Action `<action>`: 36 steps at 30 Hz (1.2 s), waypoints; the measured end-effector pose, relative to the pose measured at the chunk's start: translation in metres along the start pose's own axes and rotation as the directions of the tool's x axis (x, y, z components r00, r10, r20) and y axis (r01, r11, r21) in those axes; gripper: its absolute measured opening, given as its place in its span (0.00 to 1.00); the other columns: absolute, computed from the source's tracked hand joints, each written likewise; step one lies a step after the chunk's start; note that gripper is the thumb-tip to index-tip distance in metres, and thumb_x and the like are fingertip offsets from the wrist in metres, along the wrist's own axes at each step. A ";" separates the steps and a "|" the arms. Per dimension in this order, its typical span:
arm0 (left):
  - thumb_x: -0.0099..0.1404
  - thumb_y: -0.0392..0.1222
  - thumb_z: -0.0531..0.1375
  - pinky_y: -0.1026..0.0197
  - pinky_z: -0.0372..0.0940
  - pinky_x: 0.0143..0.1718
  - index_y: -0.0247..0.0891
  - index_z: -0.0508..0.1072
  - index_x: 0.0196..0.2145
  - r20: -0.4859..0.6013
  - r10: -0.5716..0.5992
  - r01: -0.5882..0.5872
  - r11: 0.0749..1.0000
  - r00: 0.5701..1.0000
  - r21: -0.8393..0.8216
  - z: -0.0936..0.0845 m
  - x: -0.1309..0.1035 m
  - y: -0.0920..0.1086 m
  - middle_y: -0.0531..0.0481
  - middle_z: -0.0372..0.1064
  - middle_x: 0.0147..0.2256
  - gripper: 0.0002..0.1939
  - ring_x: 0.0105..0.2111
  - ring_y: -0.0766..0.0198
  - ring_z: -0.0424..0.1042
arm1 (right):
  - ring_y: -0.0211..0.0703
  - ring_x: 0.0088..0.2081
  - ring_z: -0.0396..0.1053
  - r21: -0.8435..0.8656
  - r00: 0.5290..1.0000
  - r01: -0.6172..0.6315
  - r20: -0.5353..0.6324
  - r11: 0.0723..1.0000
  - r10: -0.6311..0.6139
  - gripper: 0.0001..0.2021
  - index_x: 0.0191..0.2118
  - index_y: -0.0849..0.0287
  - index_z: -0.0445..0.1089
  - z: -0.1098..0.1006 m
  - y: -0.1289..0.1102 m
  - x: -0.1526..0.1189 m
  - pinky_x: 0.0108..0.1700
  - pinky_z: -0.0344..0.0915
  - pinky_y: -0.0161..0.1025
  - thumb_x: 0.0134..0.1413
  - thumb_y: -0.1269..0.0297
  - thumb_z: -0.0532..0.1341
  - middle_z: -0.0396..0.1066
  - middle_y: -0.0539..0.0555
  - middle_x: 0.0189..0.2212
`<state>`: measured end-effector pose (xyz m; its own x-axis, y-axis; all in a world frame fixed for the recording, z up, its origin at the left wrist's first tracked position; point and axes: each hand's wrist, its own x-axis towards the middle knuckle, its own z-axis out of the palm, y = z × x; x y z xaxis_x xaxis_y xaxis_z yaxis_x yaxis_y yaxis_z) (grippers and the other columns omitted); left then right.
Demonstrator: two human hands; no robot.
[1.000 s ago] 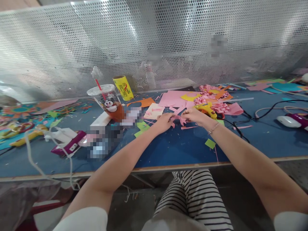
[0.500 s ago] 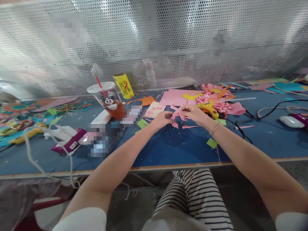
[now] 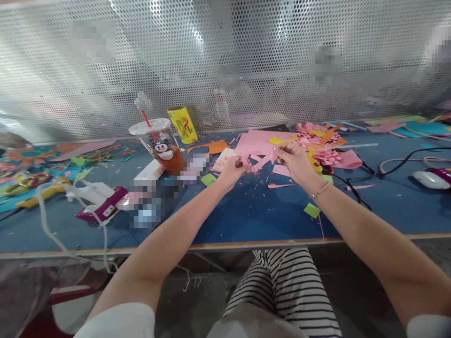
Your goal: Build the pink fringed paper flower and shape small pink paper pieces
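My left hand point(image 3: 234, 172) is closed, its fingertips pinching one end of a curled pink paper strip point(image 3: 261, 163) above the blue table. Across from it, my right hand point(image 3: 291, 160) pinches the strip's other end between thumb and fingers. The strip stretches between the two hands. Behind them lies a pink paper sheet point(image 3: 255, 141). A cream sheet point(image 3: 223, 157) with small pink pieces is just beyond my left hand. Partly hidden by my right hand is a yellow glue gun point(image 3: 314, 161), near ruffled pink paper flowers point(image 3: 326, 154).
A tilted-looking drink cup point(image 3: 165, 150) with a red straw stands to the left, beside a yellow packet point(image 3: 182, 124). Purple-and-white power strips point(image 3: 105, 206) with cables lie left and right. Paper scraps are scattered about. A perforated metal panel point(image 3: 197, 61) rises behind the table.
My hands have moved apart, the right one up and to the right, the left one slightly left. The pink paper now stretches as a strip between them.
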<state>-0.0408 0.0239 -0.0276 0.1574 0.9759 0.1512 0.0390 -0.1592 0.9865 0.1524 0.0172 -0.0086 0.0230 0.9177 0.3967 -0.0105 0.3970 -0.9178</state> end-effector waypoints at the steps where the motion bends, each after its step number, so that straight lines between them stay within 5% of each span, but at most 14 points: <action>1: 0.49 0.35 0.61 0.63 0.64 0.32 0.35 0.62 0.26 -0.008 0.001 -0.001 1.000 1.000 -0.003 0.000 0.000 0.000 0.54 0.64 0.24 0.09 0.26 0.70 0.66 | 0.32 0.24 0.61 0.000 1.000 -0.006 -0.001 1.000 0.006 0.08 0.28 0.60 0.66 0.001 0.000 -0.001 0.26 0.55 0.32 0.43 0.61 0.62 0.66 0.49 0.22; 11: 0.53 0.37 0.59 0.56 0.69 0.33 0.37 0.59 0.30 0.038 -0.011 0.013 0.999 0.999 -0.047 0.006 -0.009 0.009 0.52 0.67 0.26 0.10 0.28 0.65 0.71 | 0.32 0.23 0.61 -0.044 0.999 -0.023 0.026 0.999 0.025 0.09 0.27 0.61 0.69 0.006 0.005 -0.003 0.25 0.57 0.32 0.39 0.61 0.63 0.67 0.49 0.22; 18: 0.47 0.38 0.65 0.59 0.68 0.34 0.36 0.59 0.29 0.118 0.057 -0.050 0.997 0.991 -0.055 0.009 -0.012 0.013 0.53 0.67 0.25 0.17 0.29 0.65 0.71 | 0.33 0.23 0.62 -0.024 0.998 -0.058 0.030 0.998 0.058 0.07 0.27 0.59 0.68 0.007 0.007 -0.004 0.25 0.59 0.33 0.41 0.62 0.63 0.67 0.49 0.22; 36: 0.47 0.39 0.65 0.63 0.66 0.27 0.35 0.62 0.28 0.088 0.041 -0.040 0.999 0.995 -0.011 0.009 -0.015 0.018 0.54 0.65 0.21 0.14 0.23 0.68 0.70 | 0.32 0.24 0.65 0.037 0.994 -0.106 0.044 0.994 0.104 0.10 0.28 0.60 0.67 0.008 0.008 -0.002 0.28 0.65 0.35 0.38 0.61 0.65 0.67 0.49 0.23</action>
<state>-0.0333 0.0052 -0.0129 0.2447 0.9517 0.1856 0.0217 -0.1967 0.9802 0.1446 0.0184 -0.0170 -0.0225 0.9538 0.2994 -0.0498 0.2981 -0.9532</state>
